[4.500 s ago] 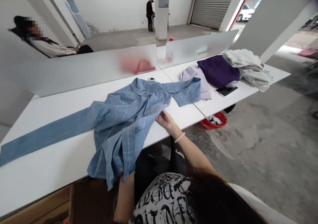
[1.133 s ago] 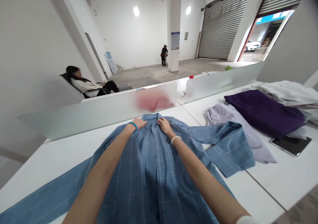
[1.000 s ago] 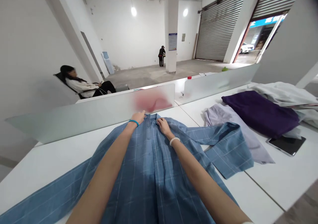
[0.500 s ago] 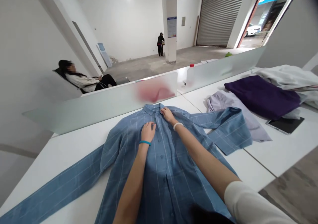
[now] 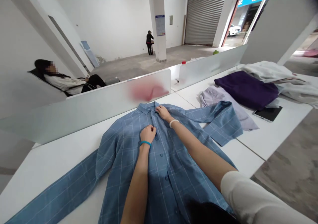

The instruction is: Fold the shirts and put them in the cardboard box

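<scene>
The left forearm [image 5: 136, 181] and right forearm [image 5: 198, 147] reach forward, converging — the right hand [image 5: 163, 112] farther out, bent at the knuckles. The left hand [image 5: 147, 134] is loosely curled, back facing up.

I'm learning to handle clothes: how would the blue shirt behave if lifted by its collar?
The blue shirt would probably hang limp, its cloth being creased. The outstretched sleeve, lying flat on the table, may trail behind. The collar, neatly folded over, might hold its shape better.
</scene>
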`<state>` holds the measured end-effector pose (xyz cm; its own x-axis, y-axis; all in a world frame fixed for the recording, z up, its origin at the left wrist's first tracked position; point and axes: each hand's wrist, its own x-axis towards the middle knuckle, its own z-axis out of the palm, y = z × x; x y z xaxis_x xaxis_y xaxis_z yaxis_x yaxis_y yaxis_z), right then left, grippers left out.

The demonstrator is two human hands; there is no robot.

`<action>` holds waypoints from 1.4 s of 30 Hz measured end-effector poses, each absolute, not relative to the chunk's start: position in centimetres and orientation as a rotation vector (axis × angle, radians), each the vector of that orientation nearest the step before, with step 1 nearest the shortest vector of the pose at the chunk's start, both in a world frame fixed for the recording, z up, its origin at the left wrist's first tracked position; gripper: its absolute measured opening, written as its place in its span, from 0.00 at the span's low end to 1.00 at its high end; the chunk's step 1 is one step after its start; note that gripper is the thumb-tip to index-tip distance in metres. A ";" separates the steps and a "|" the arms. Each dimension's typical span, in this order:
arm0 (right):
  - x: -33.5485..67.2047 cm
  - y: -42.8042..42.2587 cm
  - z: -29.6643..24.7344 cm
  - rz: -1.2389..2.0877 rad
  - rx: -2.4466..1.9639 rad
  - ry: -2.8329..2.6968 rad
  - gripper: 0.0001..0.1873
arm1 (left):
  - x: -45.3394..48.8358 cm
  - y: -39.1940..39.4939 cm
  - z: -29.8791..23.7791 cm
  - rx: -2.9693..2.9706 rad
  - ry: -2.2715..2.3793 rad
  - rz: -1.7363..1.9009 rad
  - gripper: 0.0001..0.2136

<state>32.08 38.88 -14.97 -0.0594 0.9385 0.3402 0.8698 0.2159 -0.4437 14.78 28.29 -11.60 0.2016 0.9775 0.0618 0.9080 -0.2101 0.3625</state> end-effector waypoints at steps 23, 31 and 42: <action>32.4 38.9 -13.5 0.212 -1.575 -2.054 0.14 | 16.2 27.7 -11.3 2.076 1.536 0.573 0.20; 27.7 41.0 -13.6 0.095 -1.765 -2.007 0.13 | 16.0 28.4 -11.7 1.620 1.426 0.602 0.05; 26.8 41.9 -15.0 0.108 -1.923 -1.834 0.18 | 14.8 17.0 -10.6 1.002 1.050 0.504 0.11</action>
<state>26.79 41.86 -15.04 0.0999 0.9593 0.2641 0.9216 0.0108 -0.3881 14.83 17.03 -10.59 0.4451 0.7580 -0.4769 0.1026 0.4859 0.8680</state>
